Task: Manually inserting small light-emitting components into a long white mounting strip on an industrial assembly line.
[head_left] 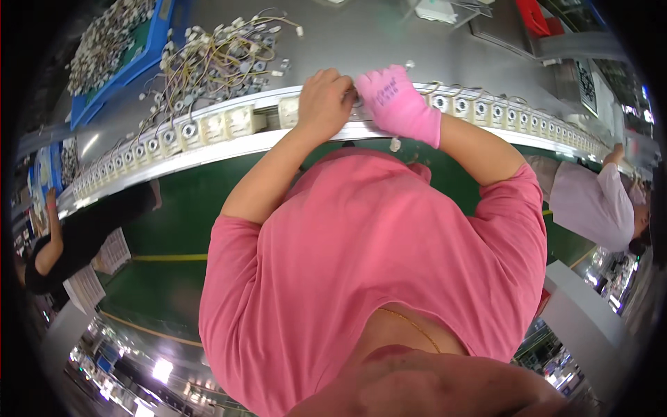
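Note:
My bare left hand (325, 103) is closed over the metal rail, its fingers curled down. A white plastic block (288, 112) sits in the rail just left of it. My right hand (399, 104), in a pink glove, is closed close beside the left, fingers bent inward. Something small and dark shows between the two hands, but what they grip is hidden. One small white connector (410, 64) shows beyond the glove, and another white connector (395, 144) hangs below it at the rail's near edge.
Rows of white blocks with round dark centres (189, 131) line the rail (229, 146) both ways. Beyond it lie a tangled pile of wired parts (229, 59) and a blue bin (149, 59). Co-workers stand at far left (90, 229) and far right (590, 201).

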{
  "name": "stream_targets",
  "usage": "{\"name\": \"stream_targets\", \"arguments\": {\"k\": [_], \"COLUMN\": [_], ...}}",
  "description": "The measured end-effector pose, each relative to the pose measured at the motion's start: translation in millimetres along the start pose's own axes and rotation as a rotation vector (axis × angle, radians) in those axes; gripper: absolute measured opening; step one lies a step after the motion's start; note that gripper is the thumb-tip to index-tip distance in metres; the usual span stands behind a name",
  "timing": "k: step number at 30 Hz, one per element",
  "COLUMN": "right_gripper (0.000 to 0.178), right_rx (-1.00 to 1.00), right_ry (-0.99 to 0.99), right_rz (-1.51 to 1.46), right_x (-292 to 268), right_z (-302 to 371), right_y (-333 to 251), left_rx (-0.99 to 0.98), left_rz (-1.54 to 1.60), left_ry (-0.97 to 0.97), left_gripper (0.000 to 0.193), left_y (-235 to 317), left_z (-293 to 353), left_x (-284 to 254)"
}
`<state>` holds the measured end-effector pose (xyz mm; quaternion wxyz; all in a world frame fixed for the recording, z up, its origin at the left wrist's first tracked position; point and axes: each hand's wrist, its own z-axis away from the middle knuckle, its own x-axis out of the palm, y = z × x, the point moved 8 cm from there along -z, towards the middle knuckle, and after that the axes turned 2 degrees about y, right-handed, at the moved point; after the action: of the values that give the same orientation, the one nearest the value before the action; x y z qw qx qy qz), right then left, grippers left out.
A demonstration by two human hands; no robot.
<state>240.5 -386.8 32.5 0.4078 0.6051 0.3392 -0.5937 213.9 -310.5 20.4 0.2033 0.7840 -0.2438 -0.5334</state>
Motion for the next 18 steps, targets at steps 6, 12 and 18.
{"name": "stream_targets", "arguments": {"k": [6,12,18], "right_gripper": [0.021,0.018,0.014], "right_rx": [-0.121,-0.152,-0.138], "right_ry": [-0.086,-0.147,-0.174], "right_rz": [0.021,-0.067,-0.120], "right_x": [-6,4,-1], "right_z": [-7,-14,-17], "right_y": [-4,8,10], "left_rx": [-0.098,-0.108,0.064], "left_rz": [-0.018,0.036,0.019], "left_ry": [-0.051,0.002,0.016], "left_gripper": [0.018,0.010,0.015], "left_y": [0,0,6], "left_z": [-6,-6,3], "left_x": [5,2,-6]}}
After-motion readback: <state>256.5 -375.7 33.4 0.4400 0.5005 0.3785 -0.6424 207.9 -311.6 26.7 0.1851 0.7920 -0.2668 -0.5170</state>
